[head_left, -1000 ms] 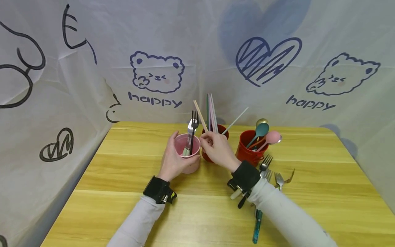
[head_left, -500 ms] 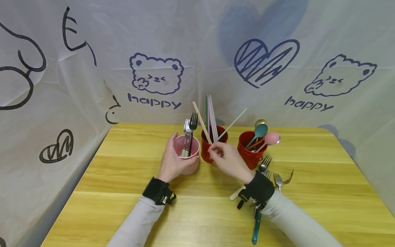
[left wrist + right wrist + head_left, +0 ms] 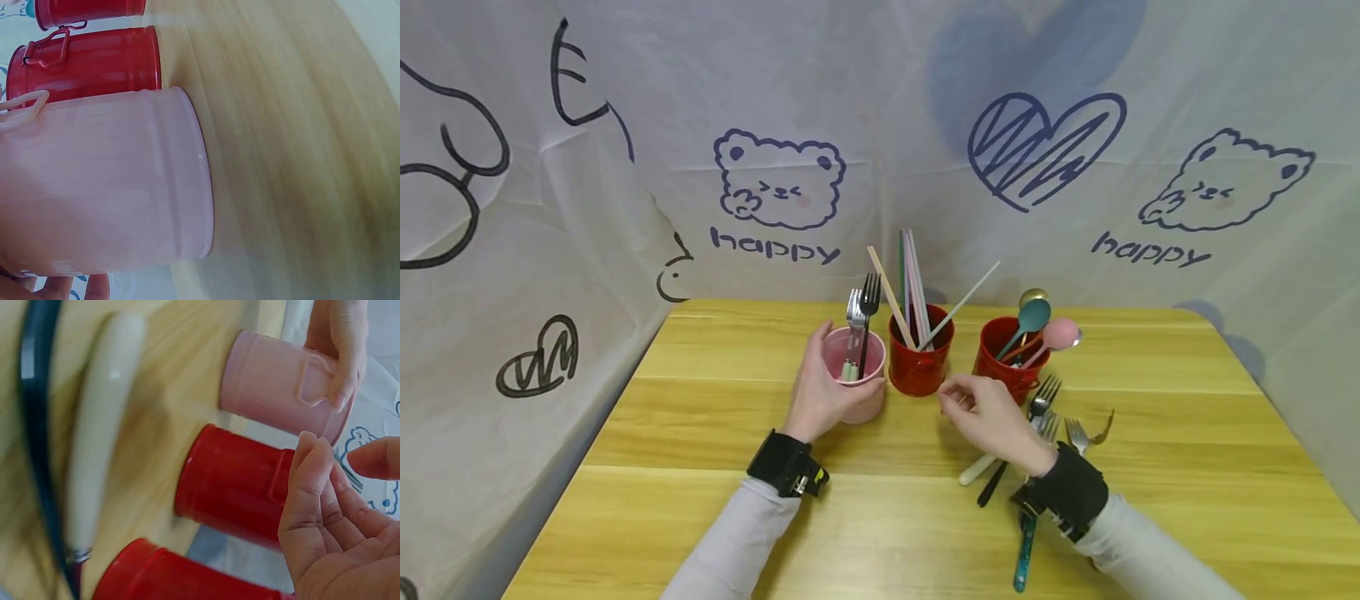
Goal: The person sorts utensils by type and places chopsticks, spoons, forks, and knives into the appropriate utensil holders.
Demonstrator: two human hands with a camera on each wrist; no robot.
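Note:
My left hand grips the pink bucket from its left side, with the thumb across its front. In that bucket stand silver forks with pale green handles and a black fork. My right hand hangs loosely curled in front of the red buckets and holds nothing; in the right wrist view its thumb and fingertips are apart. Closest to it are the middle red bucket, which holds several long coloured sticks like chopsticks, and some cutlery lying below the hand.
A second red bucket at the right holds several spoons. Forks lie in a loose pile right of my right hand, partly under its wrist. A teal handle points toward the front edge. A white sheet with drawings stands behind the table.
My right hand has drawn back to the right and toward me, from beside the pink bucket past the middle red bucket. The silver forks in the pink bucket have shifted slightly. My left hand stays put.

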